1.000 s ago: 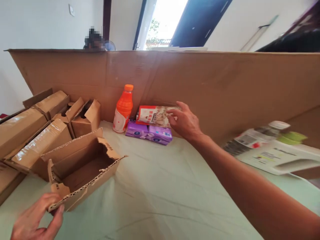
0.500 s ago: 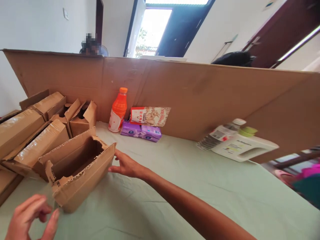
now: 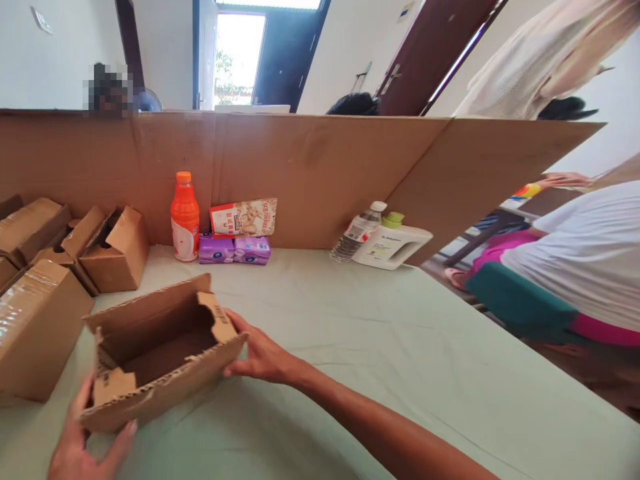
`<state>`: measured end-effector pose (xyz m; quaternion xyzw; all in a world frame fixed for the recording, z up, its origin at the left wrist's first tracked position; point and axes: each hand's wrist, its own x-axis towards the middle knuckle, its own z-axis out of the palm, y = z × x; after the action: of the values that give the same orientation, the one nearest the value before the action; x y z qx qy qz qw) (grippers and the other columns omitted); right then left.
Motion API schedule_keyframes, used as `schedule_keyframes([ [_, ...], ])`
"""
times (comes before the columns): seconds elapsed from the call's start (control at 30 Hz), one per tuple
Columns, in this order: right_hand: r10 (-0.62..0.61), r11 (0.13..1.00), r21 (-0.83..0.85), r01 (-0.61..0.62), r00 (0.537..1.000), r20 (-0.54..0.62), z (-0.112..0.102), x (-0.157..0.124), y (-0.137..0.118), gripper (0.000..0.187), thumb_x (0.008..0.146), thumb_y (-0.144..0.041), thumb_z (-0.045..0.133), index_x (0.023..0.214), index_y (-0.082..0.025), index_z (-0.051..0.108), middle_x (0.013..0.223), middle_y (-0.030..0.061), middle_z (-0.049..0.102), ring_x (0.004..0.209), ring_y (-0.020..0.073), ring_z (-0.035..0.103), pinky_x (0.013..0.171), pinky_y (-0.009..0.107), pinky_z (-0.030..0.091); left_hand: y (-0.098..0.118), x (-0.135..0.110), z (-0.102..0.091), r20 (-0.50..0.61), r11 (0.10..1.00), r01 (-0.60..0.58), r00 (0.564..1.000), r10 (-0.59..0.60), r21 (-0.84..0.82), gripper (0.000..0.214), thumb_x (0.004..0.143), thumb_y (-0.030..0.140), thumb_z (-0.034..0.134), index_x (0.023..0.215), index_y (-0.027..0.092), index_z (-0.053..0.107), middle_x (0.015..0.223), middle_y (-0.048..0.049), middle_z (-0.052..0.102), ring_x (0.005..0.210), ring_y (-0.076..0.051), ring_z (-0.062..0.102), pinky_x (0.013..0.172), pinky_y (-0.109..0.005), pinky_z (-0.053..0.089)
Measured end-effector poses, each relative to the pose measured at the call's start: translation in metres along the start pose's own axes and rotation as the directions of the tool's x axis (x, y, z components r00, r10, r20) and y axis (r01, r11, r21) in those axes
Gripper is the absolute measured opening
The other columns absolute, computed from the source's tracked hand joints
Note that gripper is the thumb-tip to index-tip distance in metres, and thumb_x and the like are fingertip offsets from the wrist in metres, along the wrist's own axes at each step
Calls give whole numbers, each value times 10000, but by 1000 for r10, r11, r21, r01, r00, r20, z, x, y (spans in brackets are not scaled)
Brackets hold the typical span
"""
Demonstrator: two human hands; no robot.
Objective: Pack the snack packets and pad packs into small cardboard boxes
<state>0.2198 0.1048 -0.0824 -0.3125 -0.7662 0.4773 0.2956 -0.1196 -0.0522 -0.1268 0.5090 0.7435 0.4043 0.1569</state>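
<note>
Both hands are on the open carton, which sits on the green-covered bench right in front of the person, its torn flaps up and its cavity facing the camera. The left hand clasps the near left corner, thumb across the front wall. The right hand presses the right end, thumb by the ragged flap, so each grip is closed on cardboard. The step in hand looks like steadying or placing the carton. Since the corrugated walls seem flimsy, any shift of it would call for even pressure from both sides. Much is hard to read: the left hand is cut by the lower edge, its fingers are lost behind the carton, and the carton's floor lies in shadow. The print on the pouch beside the orange bottle is too small to make out. Another person at the right is cut off by the frame.
</note>
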Motion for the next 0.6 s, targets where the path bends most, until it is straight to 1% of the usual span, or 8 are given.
schedule_keyframes([
  [0.07,22,999,48,-20,999,-28,-20,-35,6,1179,662,-669,844,1608,-244,281,1571,163,444,1424,360,445,1173,506,369,32,0,17,108,999,3,994,2,-41,871,763,662,679,1499,259,445,1372,-116,657,1189,-356,682,999,-512,581],
  [0.13,65,997,50,-62,995,-70,-37,-63,11,1138,669,-702,821,1589,-258,320,1585,162,425,1451,369,414,1187,530,354,64,0,34,187,994,-34,981,53,-103,799,769,632,672,1448,244,509,1356,-110,670,1159,-335,699,986,-472,593],
  [0.2,99,995,36,-95,987,-125,-49,-79,14,1113,669,-724,806,1573,-270,343,1591,164,408,1463,379,395,1186,554,353,90,1,47,241,986,-70,965,106,-151,739,777,571,671,1417,224,541,1344,-114,678,1136,-313,709,965,-436,603],
  [0.27,105,993,58,-98,984,-142,-54,-85,18,1127,670,-742,791,1584,-288,313,1603,165,387,1465,383,393,1175,569,372,105,0,54,248,981,-93,959,135,-173,700,789,504,659,1414,212,545,1359,-120,668,1149,-300,703,960,-419,604],
  [0.33,104,990,104,-91,987,-123,-55,-83,21,1143,673,-759,775,1599,-308,279,1615,160,373,1458,383,407,1159,569,399,108,-4,54,231,979,-101,963,142,-179,681,791,463,656,1413,209,546,1381,-124,653,1169,-295,692,960,-417,604],
  [0.4,101,987,132,-89,991,-86,-53,-75,25,1174,655,-774,775,1604,-308,265,1621,162,367,1453,388,416,1157,567,403,103,-10,51,206,980,-87,971,123,-178,681,789,463,667,1409,207,550,1384,-130,651,1171,-301,690,959,-423,606],
  [0.53,56,983,174,-54,998,-10,-47,-52,37,1270,600,-782,805,1614,-274,232,1644,188,316,1484,399,364,1195,572,336,90,-18,38,167,990,-26,985,49,-137,712,794,534,675,1405,192,549,1343,-142,677,1132,-307,709,941,-428,614],
  [0.6,32,978,207,-35,999,16,-44,-39,42,1332,586,-786,810,1632,-272,165,1668,197,257,1518,394,301,1215,571,290,87,-17,32,154,994,-12,988,30,-113,692,797,571,660,1360,178,574,1282,-142,709,1069,-293,733,918,-417,622],
])
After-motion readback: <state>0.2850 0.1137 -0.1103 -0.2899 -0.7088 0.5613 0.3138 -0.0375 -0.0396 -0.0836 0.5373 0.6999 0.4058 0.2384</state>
